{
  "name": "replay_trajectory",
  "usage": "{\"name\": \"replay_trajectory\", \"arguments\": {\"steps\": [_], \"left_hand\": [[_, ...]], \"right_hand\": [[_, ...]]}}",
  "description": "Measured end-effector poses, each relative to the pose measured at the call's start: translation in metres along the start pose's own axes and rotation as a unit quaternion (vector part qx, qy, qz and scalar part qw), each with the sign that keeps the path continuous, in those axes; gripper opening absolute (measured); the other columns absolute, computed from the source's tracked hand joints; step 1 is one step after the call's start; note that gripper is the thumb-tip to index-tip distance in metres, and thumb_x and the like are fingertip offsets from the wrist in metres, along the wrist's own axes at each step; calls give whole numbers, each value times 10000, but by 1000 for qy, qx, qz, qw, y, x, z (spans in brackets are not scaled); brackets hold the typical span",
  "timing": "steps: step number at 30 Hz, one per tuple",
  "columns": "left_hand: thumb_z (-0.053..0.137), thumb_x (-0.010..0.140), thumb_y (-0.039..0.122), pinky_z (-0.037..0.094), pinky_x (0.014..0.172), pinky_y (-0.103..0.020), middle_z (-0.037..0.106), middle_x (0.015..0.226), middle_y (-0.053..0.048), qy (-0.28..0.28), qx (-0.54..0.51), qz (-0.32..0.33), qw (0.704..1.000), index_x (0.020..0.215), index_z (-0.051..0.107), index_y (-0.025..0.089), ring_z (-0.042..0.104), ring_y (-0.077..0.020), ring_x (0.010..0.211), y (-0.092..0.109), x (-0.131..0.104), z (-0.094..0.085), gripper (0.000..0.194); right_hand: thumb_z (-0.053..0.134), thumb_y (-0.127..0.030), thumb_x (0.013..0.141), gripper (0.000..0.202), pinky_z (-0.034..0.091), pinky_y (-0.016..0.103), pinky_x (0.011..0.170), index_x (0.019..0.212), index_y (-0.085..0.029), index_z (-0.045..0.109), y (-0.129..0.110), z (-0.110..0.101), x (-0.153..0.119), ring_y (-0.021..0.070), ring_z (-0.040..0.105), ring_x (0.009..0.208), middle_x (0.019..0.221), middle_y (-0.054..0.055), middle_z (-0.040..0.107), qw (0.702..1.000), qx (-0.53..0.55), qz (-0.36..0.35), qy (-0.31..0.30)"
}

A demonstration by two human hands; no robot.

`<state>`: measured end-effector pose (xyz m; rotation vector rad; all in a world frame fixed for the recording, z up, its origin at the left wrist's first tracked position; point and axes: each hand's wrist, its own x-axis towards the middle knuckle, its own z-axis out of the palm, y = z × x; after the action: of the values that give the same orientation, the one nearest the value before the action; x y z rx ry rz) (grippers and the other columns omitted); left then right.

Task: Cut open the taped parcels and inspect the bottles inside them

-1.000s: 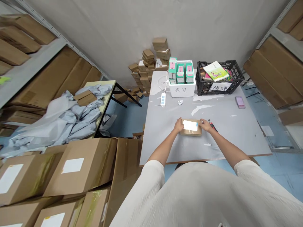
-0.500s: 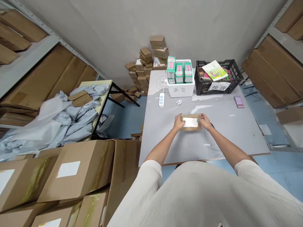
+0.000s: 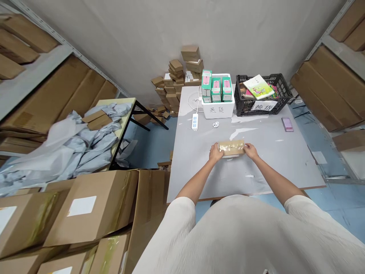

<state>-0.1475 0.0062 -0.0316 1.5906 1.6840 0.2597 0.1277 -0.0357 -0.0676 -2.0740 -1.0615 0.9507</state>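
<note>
Carton (image 3: 232, 147), one, right of frame center at the grey table (image 3: 188, 152). Long axis runs left-right; taped side faces camera. Left hand (image 3: 216, 153) grasps its left end, thumb near the lower corner; right hand (image 3: 251, 150) pinches the right end. Both reach in from bottom of frame. Farther: one power strip (image 3: 195, 121), one white bin (image 3: 227, 113) with at least three green boxes (image 3: 216, 91), one black crate (image 3: 242, 108) upper right.

Shirt (image 3: 239, 236): off-white, loose, lightly creased
Sleeves (image 3: 182, 215): short, plain, same off-white
Small mark (image 3: 265, 271): low on the front, unclear
Forearms (image 3: 196, 180): bare
Left hand (image 3: 216, 153): bare
Right hand (image 3: 251, 151): bare
</note>
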Motion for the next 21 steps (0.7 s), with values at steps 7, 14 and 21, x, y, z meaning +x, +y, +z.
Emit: {"name": "replay_trajectory", "arguments": {"steps": [7, 14, 21], "left_hand": [[662, 853, 217, 394, 1292, -440, 458, 1712, -134, -35, -29, 73, 996, 1672, 389, 206, 465, -338, 1563, 6, 9, 5, 863], [676, 829, 163, 395, 1293, -411, 473, 1696, -105, 8, -125, 86, 988, 1682, 373, 261, 455, -300, 1572, 7, 11, 5, 911], [701, 807, 133, 448, 1238, -395, 513, 1527, -142, 31, -151, 80, 985, 1593, 472, 230, 609, -267, 1363, -9, 13, 12, 824]], "right_hand": [[689, -372, 829, 719, 527, 473, 1144, 1532, -260, 593, -10, 6, 2, 291, 692, 1254, 1517, 102, 666, 995, 61, -16, -71], [760, -427, 801, 895, 530, 505, 1158, 1638, -305, 466, -12, 12, 10, 301, 665, 1324, 1521, 121, 645, 991, 121, -27, -47], [759, -448, 795, 871, 551, 481, 1132, 1605, -274, 491, -8, 17, 10, 307, 674, 1317, 1520, 141, 597, 992, 114, -22, -44]]}}
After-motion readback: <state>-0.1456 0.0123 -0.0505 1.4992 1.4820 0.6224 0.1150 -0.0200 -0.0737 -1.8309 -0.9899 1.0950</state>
